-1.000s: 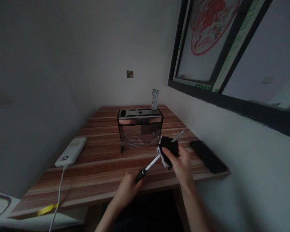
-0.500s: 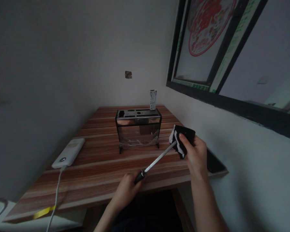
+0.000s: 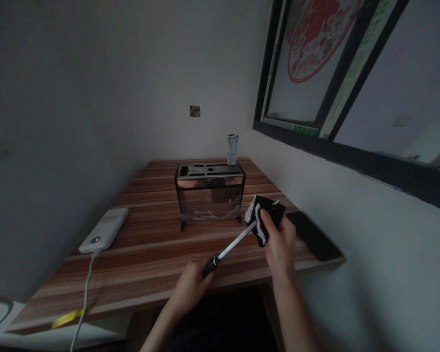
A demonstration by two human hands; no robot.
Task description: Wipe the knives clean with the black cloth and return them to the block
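My left hand point(image 3: 191, 286) is closed around the black handle of a sharpening steel point(image 3: 237, 244), whose long grey rod slants up to the right. My right hand point(image 3: 278, 240) pinches a folded black cloth point(image 3: 272, 209) with white edges around the rod. The rod's tip pokes out just past the cloth. Both hands are above the table's near edge. Behind them stands a knife rack point(image 3: 210, 183) with a slotted metal top, dark frame and clear front wrapped in film.
On the wood-grain table point(image 3: 150, 239) a white power bank point(image 3: 104, 230) with a cable lies at the left. A black phone-like slab point(image 3: 315, 237) lies at the right by the wall. A silvery upright packet point(image 3: 232, 149) shows behind the rack. A dark window frame point(image 3: 297, 137) runs above.
My right hand and the cloth have slid down the rod toward the handle, so the tip now shows beyond the cloth. My left hand has barely moved.
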